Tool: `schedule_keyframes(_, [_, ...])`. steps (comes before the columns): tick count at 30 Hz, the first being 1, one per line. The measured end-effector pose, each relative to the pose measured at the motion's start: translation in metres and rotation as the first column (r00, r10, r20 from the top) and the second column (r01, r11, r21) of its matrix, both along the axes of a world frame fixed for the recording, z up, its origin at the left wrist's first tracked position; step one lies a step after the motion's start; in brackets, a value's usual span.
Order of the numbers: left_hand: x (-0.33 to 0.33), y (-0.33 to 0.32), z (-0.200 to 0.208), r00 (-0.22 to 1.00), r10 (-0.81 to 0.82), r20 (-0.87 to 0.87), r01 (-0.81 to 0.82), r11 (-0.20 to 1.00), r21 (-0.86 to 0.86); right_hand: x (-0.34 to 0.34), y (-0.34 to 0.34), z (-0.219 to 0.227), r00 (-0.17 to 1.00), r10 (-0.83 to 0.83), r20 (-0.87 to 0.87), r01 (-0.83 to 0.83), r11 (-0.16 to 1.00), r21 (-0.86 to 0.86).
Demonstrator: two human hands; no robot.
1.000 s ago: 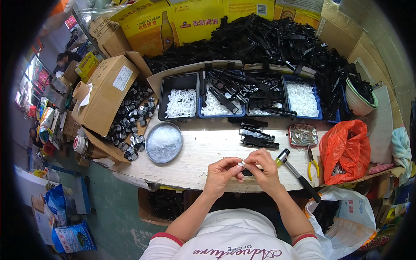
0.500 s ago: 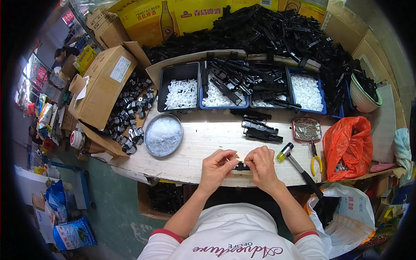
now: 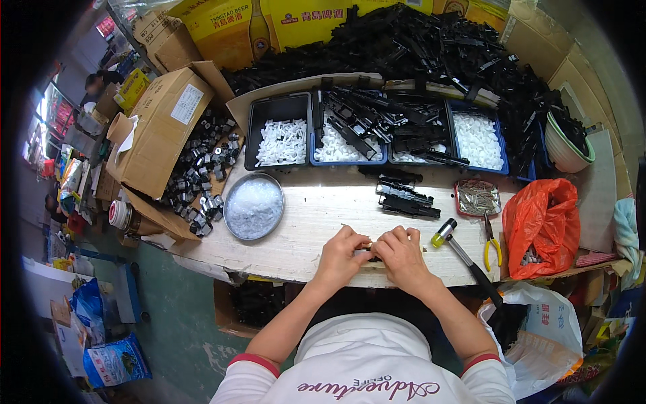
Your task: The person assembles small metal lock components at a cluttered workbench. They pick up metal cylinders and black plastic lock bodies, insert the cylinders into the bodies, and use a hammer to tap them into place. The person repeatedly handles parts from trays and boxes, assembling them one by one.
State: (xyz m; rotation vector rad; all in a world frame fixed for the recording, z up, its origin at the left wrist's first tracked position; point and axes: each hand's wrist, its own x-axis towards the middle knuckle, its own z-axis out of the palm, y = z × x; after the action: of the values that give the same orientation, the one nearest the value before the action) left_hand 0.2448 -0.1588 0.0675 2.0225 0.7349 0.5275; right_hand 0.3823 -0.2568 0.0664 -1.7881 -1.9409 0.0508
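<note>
At the table's front edge my left hand (image 3: 341,258) and my right hand (image 3: 404,258) come together, fingers bent and closed. Between their fingertips is a small black part (image 3: 368,250), mostly hidden, so its exact kind does not show. Both hands seem to grip it, the right fingers curled over its right end. Just beyond them lies a short stack of black plastic-and-metal assemblies (image 3: 405,198). To the right of my right hand rests a hammer (image 3: 464,254) with a yellow-and-black head.
A round metal dish (image 3: 254,207) of clear-white bits stands left. Behind are bins of white plastic pieces (image 3: 281,143) and a heap of black assemblies (image 3: 404,44). A red tray of pins (image 3: 477,197), yellow-handled pliers (image 3: 492,249) and a red bag (image 3: 540,229) sit right.
My right hand has shifted slightly left and closed in over the black part, which is now more covered. The fingertips of both hands are nearer together.
</note>
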Motion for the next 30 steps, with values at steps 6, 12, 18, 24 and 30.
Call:
schedule_keyframes(6, [0.028, 0.014, 0.028, 0.906, -0.169, -0.388, 0.26, 0.946, 0.195, 0.072, -0.019, 0.02, 0.934, -0.306, -0.186, 0.33, 0.937, 0.114])
schedule_keyframes(12, [0.124, 0.061, 0.038, 0.987, -0.02, -0.157, 0.098, 0.857, 0.505, 0.152, -0.038, 0.009, 0.731, -0.636, 0.247, 0.642, 0.764, 0.07])
schedule_keyframes(18, [0.183, 0.081, 0.038, 0.879, 0.045, -0.475, 0.259, 0.791, 0.554, 0.172, -0.029, -0.015, 0.678, -0.635, 0.37, 0.691, 0.723, -0.025])
schedule_keyframes(24, [0.172, 0.103, 0.036, 0.847, -0.141, -0.512, 0.385, 0.827, 0.41, 0.17, -0.037, 0.0, 0.766, -0.639, 0.076, 0.641, 0.767, -0.013])
schedule_keyframes(30, [0.162, 0.107, 0.038, 0.906, -0.255, -0.337, 0.38, 0.839, 0.389, 0.167, -0.038, 0.003, 0.763, -0.613, -0.205, 0.634, 0.772, 0.052])
